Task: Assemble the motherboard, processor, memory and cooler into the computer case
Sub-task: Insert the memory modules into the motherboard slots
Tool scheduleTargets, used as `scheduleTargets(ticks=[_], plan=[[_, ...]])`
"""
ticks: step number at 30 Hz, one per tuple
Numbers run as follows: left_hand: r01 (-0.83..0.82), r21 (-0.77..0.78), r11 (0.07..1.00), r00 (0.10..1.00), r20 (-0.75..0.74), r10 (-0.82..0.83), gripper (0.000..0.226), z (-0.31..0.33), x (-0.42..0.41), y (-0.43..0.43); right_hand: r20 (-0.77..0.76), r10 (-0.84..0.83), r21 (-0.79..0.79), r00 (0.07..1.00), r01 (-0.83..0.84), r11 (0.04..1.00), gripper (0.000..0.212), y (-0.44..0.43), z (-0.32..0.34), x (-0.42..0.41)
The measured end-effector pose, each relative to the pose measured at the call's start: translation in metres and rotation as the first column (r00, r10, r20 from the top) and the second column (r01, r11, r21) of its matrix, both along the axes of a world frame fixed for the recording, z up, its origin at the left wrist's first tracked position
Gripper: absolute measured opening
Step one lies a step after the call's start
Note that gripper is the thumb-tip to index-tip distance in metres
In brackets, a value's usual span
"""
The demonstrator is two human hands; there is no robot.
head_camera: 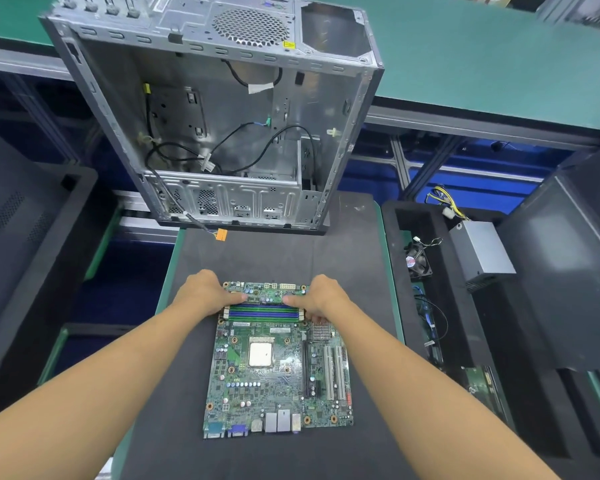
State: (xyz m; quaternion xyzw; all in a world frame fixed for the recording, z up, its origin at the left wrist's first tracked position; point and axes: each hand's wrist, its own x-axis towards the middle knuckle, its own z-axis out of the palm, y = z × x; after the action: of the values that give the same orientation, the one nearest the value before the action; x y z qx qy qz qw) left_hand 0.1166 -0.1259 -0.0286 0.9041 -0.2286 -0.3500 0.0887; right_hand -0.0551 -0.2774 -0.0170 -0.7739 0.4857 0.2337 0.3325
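A green motherboard (274, 379) lies flat on the black mat, its rear ports toward me. The silver processor (260, 354) sits in its socket at the board's middle. Blue and green memory slots (264, 312) run across the far part of the board. My left hand (205, 292) rests on the far left corner, thumb pointing in over the board just beyond the slots. My right hand (323, 296) mirrors it at the far right corner. Whether a memory stick is under the thumbs I cannot tell. The open metal computer case (219, 116) lies on its side beyond the mat.
An orange connector (221, 234) on a cable hangs from the case's near edge. To the right, a black foam tray holds a small fan (419, 263), a grey power supply (482, 254), cables and another board (484, 386). Dark panels stand at both sides.
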Motion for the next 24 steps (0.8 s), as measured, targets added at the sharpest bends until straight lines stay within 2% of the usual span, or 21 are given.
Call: scheduleTargets(ticks=[2, 9, 13, 24], plan=[[0.015, 0.027, 1.0, 1.0, 0.008, -0.015, 0.066, 0.002, -0.001, -0.002, -0.025, 0.009, 0.004, 1.0, -0.009, 1.0, 0.061, -0.002, 0.003, 0.002], [-0.081, 0.015, 0.997, 0.985, -0.149, 0.082, 0.064, 0.001, 0.001, -0.002, -0.115, 0.071, -0.001, 0.991, -0.071, 0.997, 0.065, 0.0, -0.005, 0.007], [-0.083, 0.028, 0.996, 0.974, -0.21, 0.088, 0.069, 0.0, 0.001, -0.001, -0.196, 0.122, 0.073, 0.973, -0.109, 0.991, 0.069, -0.005, -0.004, 0.013], [-0.036, 0.08, 0.996, 0.989, -0.142, 0.047, 0.062, -0.002, -0.003, -0.006, -0.292, 0.24, 0.102, 0.926, -0.219, 0.97, 0.072, -0.012, -0.009, 0.028]])
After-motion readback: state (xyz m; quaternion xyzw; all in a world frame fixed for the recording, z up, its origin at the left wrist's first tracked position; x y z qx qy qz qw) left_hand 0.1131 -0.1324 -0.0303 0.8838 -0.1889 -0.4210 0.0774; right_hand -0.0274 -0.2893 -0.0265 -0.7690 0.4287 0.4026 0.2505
